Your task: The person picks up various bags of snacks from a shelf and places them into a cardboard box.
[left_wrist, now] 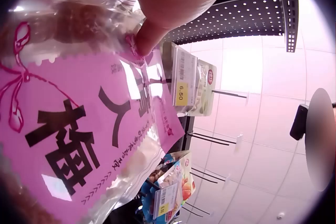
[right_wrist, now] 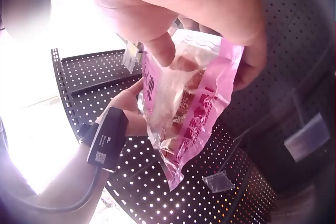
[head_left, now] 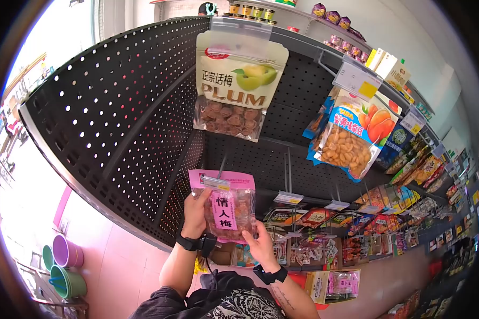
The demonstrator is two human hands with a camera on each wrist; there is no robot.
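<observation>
Both hands hold a pink and clear bag of dried plums (head_left: pixel 234 210), whose front label carries black characters. My left hand (head_left: pixel 195 217) grips its left side, the thumb lying over the front near the top. At the lower right corner, my right hand (head_left: pixel 261 247) pinches the bag; the right wrist view shows the thumb (right_wrist: pixel 163 50) on one face and fingers behind. A peg hook (head_left: pixel 222 164) with a price tag (head_left: pixel 216 183) overlaps the bag's pink top in the head view. Above hangs a PLUM bag (head_left: pixel 234 87).
Black perforated panels (head_left: pixel 117 101) stand left and behind. Bags of nuts (head_left: pixel 351 135) hang at right, beyond bare hooks with tags (head_left: pixel 289 198). Lower rows hold many packets (head_left: pixel 362 247). A box (head_left: pixel 318 287) with a pink packet sits lower right; buckets (head_left: pixel 68 251) stand at left.
</observation>
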